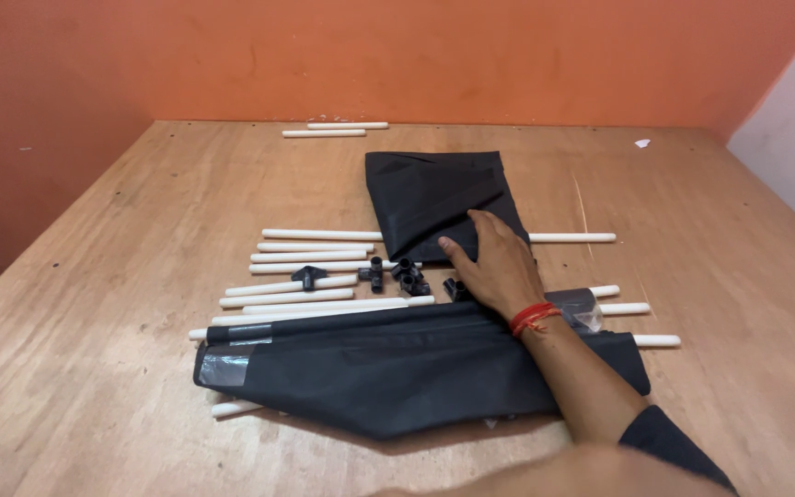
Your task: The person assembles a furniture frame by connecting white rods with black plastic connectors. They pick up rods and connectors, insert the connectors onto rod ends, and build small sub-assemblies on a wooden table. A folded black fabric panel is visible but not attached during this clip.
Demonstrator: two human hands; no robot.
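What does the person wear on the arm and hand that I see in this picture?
One hand is in view, bare, with no glove or ring visible. A band of red thread is tied around its wrist. The forearm is uncovered; a dark sleeve is pushed up near the elbow. The other hand is out of view.

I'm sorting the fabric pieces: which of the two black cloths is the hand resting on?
The right hand rests on the smaller folded black cloth, farther up the table; the long black cloth lies nearer, under the forearm.
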